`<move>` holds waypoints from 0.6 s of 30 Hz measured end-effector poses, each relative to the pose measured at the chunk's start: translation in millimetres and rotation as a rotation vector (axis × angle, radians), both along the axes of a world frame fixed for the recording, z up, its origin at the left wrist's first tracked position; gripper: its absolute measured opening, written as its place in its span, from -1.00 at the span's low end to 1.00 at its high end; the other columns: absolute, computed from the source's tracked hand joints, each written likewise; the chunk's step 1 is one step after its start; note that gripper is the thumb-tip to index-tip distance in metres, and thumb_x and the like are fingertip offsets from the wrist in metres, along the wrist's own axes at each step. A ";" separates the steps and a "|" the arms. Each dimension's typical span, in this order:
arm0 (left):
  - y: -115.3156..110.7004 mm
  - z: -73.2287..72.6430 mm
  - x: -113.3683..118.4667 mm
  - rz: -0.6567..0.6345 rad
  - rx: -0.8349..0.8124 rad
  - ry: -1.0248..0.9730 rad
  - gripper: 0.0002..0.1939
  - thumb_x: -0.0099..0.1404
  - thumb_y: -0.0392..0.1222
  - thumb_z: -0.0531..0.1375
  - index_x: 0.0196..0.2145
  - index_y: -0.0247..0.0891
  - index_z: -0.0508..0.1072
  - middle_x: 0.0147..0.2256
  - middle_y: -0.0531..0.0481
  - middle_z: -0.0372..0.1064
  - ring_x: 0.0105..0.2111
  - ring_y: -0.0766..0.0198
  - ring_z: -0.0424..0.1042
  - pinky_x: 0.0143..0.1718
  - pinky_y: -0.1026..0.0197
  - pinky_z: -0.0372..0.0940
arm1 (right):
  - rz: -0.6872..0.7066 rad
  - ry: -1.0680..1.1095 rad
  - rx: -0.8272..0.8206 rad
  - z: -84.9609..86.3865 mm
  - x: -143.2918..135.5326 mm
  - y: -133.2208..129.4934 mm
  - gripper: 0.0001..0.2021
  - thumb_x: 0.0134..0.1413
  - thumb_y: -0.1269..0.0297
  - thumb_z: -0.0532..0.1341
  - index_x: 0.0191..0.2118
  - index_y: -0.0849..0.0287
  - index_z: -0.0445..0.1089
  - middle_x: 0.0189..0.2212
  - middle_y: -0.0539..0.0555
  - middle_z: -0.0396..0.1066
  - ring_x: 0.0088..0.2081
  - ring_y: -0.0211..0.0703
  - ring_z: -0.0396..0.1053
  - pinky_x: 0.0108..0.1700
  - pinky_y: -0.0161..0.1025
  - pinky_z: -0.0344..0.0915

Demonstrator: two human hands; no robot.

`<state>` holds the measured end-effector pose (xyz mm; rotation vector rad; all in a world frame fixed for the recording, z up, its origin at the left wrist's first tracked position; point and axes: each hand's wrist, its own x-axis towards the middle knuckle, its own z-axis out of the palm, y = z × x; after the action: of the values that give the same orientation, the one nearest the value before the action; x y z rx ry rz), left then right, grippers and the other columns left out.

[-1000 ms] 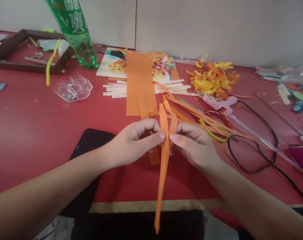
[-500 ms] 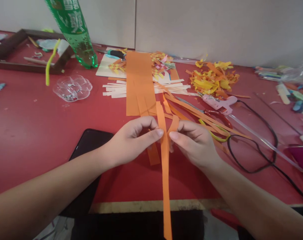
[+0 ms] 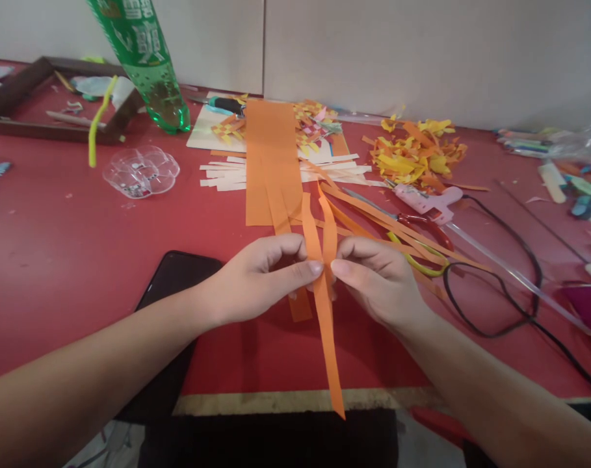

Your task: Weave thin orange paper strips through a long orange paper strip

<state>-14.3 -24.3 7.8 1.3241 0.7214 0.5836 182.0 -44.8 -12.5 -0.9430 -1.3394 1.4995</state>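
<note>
Forearms (image 3: 129, 344) aslant inward — left hand (image 3: 256, 276), right hand (image 3: 383, 279) nearly touching, thumbs (image 3: 298, 274) uppermost — fingers (image 3: 292, 244) tight on orange strips (image 3: 327, 331).

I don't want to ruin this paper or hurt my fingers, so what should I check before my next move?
1. Left hand pinching the left orange strip: ok.
2. Right hand pinching the right orange strip: ok.
3. Strips separate from each other: cannot tell; they meet between the thumbs.
4. Scissors uncovered: not ok; loose orange strips lie across them.
5. Glue gun apart from both hands: ok, lying beyond the right one.
6. Bottle capped: cannot tell; its top is out of view.
</note>
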 end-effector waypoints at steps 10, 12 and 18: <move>0.8 -2.6 0.8 0.025 -0.006 -0.017 -0.80 0.38 -0.13 0.17 -0.34 -0.32 0.40 -0.47 0.14 0.22 -0.50 0.46 0.21 -0.48 0.35 0.17 | -0.032 -0.145 0.136 4.7 -1.7 -0.1 -0.75 0.15 0.27 0.32 -0.51 0.16 0.34 -0.61 -0.07 0.34 -0.56 -0.34 0.29 -0.51 -0.36 0.27; 0.2 -1.9 1.3 0.043 -0.022 -0.034 -0.82 0.38 -0.16 0.16 -0.35 -0.31 0.39 -0.47 0.15 0.21 -0.52 0.47 0.20 -0.49 0.36 0.17 | -0.035 -0.150 0.142 4.4 -1.3 -0.6 -0.77 0.18 0.30 0.28 -0.49 0.15 0.35 -0.60 -0.07 0.35 -0.55 -0.33 0.30 -0.49 -0.35 0.29; -0.8 0.0 1.0 0.040 -0.029 0.003 -0.76 0.39 -0.08 0.15 -0.35 -0.30 0.40 -0.47 0.13 0.23 -0.53 0.46 0.18 -0.53 0.36 0.14 | -0.062 -0.118 0.135 4.4 -1.8 1.4 -0.77 0.19 0.29 0.28 -0.49 0.15 0.35 -0.59 -0.06 0.37 -0.55 -0.31 0.32 -0.47 -0.31 0.30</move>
<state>-13.2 -25.1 7.8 1.2862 0.7575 0.6017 180.1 -43.4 -8.1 -0.9889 -1.4634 1.3066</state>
